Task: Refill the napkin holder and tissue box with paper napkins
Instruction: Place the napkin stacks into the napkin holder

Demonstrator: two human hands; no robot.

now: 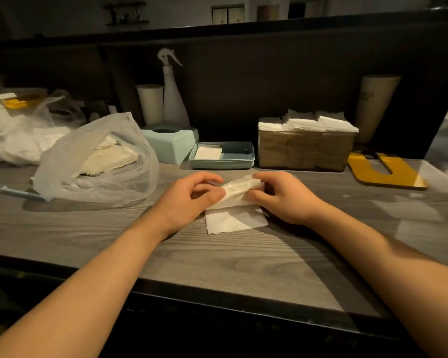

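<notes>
My left hand (189, 200) and my right hand (282, 197) both pinch a crumpled white paper napkin (239, 188) just above the grey counter. A flat folded napkin (233, 220) lies under it on the counter. Behind stands a light-blue tissue box (173, 146), its open base tray (223, 158) beside it with a napkin inside. To the right stands a clear napkin holder (305, 148) piled with white napkins. A clear plastic bag (96, 161) of napkins sits at the left.
A white spray bottle (172, 99) and a paper cup (150, 103) stand at the back wall. A tall cup (375, 107) and a yellow board (383, 171) are at the right. More bags and a white tub (0, 112) crowd the far left.
</notes>
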